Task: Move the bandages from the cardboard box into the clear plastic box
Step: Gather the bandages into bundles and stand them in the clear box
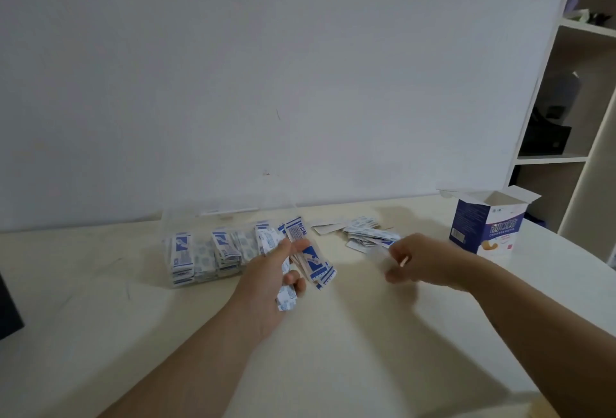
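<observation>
Just right of the clear plastic box [185,221], a fanned bunch of bandages [315,262] is gripped in the left hand [266,282], so loading looks well underway (plenty is stacked inside already). Further right, the right hand [421,261] is held at a loose pile [361,234], too blurred for its grip to be told. Beyond that the cardboard box [483,229] is seen open, insides hidden. Next, the bunch probably needs squaring and slotting in.

You have two hands in view, a left hand [266,287] and a right hand [425,261], one clear plastic box [186,219], one cardboard box [485,232], one table [333,357], and three lots of bandages [366,232], each too many to count: boxed rows [181,251], a held bunch [313,259], a loose heap [356,239].
</observation>
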The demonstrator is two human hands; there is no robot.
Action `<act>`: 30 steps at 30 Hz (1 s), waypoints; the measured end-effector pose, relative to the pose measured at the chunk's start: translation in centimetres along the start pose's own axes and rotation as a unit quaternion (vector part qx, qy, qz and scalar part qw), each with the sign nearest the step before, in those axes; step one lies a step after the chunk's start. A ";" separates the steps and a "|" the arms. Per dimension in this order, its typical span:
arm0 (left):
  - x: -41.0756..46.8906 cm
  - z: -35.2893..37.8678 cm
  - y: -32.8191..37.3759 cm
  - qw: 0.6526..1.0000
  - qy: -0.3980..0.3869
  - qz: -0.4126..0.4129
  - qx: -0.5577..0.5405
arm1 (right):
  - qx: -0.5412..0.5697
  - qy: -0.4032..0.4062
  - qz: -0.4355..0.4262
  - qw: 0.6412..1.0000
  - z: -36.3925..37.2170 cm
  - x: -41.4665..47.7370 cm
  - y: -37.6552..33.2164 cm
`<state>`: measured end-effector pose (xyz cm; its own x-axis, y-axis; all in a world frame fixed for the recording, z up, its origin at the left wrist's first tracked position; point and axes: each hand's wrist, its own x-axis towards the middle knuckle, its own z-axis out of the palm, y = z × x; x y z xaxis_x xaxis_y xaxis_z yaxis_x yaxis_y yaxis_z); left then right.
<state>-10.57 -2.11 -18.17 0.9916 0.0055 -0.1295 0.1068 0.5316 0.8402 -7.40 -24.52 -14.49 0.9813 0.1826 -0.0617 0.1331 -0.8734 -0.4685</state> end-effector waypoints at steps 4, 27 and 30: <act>0.0 0.1 0.1 0.998 -0.039 -0.005 0.048 | 0.135 0.174 -0.134 0.966 1.2 -0.9 -2.0; -0.7 0.9 -0.7 0.897 -0.063 0.184 0.397 | 0.536 0.051 -0.146 0.830 7.0 0.0 -5.0; -0.3 0.7 -0.8 0.897 -0.040 0.196 0.393 | 0.522 0.081 -0.126 0.840 7.2 0.0 -4.7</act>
<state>-10.94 -3.14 -18.45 0.9631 -0.0162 0.2687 -0.2636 -0.2600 0.9289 -9.08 -17.16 -18.63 0.9578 0.1647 0.2354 0.2266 0.0708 -0.9714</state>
